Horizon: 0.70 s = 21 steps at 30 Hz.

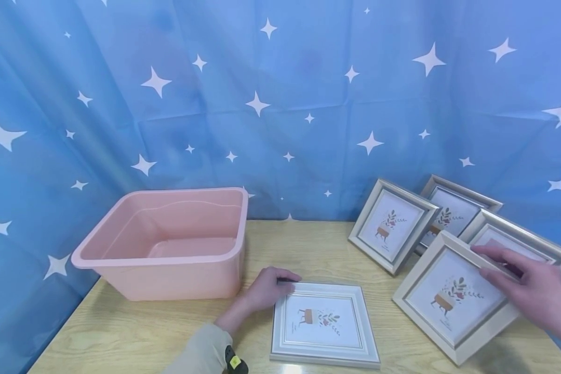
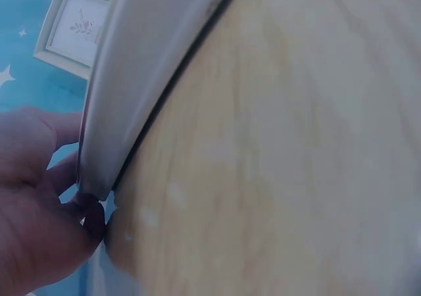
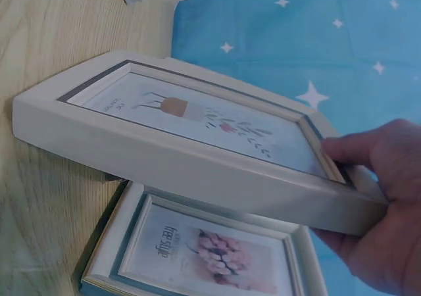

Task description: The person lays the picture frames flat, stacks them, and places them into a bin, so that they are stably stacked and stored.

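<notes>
A silver-white picture frame (image 1: 324, 322) with a potted-plant print lies face up on the table. At its upper left corner my left hand (image 1: 266, 288) pinches the edge; in the left wrist view its fingers (image 2: 66, 126) bend round the frame's rim. To the right, my right hand (image 1: 537, 285) grips a cream picture frame (image 1: 453, 298) by its upper right side. This one is tilted, its thumb-side face showing in the right wrist view, with the thumb (image 3: 352, 148) on the front and the other fingers partly hidden behind. A flower-print frame (image 3: 217, 250) is just beneath it.
A pink plastic tub (image 1: 168, 262) stands at the left of the wooden table (image 1: 121, 332). Behind the right hand's frame, a silver frame (image 1: 364, 228) and another one (image 1: 486, 200) lean near the blue star curtain (image 1: 308, 130).
</notes>
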Available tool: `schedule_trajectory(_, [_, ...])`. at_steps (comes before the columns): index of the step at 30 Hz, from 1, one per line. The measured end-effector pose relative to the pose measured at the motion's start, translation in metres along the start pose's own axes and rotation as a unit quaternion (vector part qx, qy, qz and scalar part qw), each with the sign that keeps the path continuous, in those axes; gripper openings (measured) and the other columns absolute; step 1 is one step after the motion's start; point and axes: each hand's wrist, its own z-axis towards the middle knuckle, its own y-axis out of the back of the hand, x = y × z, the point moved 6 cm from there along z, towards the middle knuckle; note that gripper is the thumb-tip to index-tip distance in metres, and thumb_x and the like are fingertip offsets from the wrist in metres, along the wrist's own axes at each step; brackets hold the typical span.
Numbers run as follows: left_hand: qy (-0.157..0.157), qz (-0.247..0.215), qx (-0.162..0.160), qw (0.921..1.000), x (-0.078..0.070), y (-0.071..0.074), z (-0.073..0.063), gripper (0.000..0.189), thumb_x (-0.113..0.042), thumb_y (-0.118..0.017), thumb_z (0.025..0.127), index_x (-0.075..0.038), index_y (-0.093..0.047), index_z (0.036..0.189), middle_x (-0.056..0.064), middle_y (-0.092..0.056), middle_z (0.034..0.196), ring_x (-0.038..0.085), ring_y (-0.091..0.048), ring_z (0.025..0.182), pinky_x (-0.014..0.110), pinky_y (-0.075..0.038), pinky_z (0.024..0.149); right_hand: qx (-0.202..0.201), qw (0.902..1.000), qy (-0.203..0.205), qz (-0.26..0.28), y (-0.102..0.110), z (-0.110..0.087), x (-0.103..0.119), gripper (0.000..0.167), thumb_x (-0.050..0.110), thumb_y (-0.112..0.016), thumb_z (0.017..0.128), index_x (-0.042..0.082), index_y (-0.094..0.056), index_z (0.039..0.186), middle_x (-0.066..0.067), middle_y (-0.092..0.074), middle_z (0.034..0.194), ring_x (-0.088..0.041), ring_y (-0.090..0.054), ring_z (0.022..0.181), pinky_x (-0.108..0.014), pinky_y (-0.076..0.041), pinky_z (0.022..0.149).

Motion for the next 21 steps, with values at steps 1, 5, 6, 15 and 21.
schedule_trajectory(1, [-0.002,0.003,-0.001,1.0000,-0.001,0.000,0.000,0.024,-0.006,-0.068,0.096,-0.011,-0.077,0.118,0.004,-0.074,0.120,0.025,-0.063,0.121,0.044,-0.049,0.104,-0.005,1.0000,0.001,0.008,0.000,-0.001,0.001,0.041,-0.002,-0.080,0.085,0.010,-0.072,0.124,0.051,-0.041,0.112,0.016,-0.056,0.074,-0.008,-0.044,0.059])
schedule_trajectory(5, [-0.015,0.018,-0.010,0.9997,-0.005,0.000,-0.001,0.027,-0.007,-0.068,0.097,-0.011,-0.075,0.123,0.004,-0.072,0.124,0.025,-0.062,0.123,0.047,-0.045,0.107,-0.013,0.9991,-0.008,0.040,0.002,-0.005,0.005,0.043,-0.002,-0.076,0.089,0.015,-0.072,0.128,0.050,-0.043,0.114,0.014,-0.059,0.073,-0.013,-0.048,0.053])
schedule_trajectory(6, [-0.015,0.021,-0.016,0.9995,-0.006,0.001,-0.001,0.028,-0.008,-0.068,0.097,-0.011,-0.074,0.125,0.003,-0.072,0.124,0.024,-0.062,0.122,0.048,-0.044,0.107,-0.015,0.9986,-0.014,0.048,0.002,-0.005,0.005,0.045,-0.001,-0.076,0.090,0.016,-0.071,0.131,0.050,-0.044,0.114,0.014,-0.059,0.074,-0.014,-0.049,0.053])
schedule_trajectory(15, [-0.045,-0.008,-0.051,0.9977,-0.027,0.005,-0.004,0.032,-0.016,-0.067,0.101,-0.012,-0.070,0.132,-0.001,-0.068,0.132,0.021,-0.060,0.124,0.044,-0.048,0.105,-0.033,0.9865,-0.036,0.157,0.004,-0.007,0.025,0.054,-0.010,-0.068,0.093,0.019,-0.066,0.138,0.038,-0.062,0.105,0.011,-0.064,0.077,-0.014,-0.051,0.055])
schedule_trajectory(21, [-0.091,-0.040,-0.049,0.9939,-0.056,0.005,-0.007,0.041,-0.025,-0.067,0.102,-0.017,-0.063,0.141,-0.003,-0.064,0.138,0.019,-0.055,0.129,0.053,-0.042,0.110,-0.055,0.9809,-0.055,0.178,-0.001,-0.007,0.044,0.050,-0.008,-0.069,0.093,0.021,-0.069,0.135,0.030,-0.068,0.099,0.003,-0.064,0.071,-0.017,-0.050,0.052])
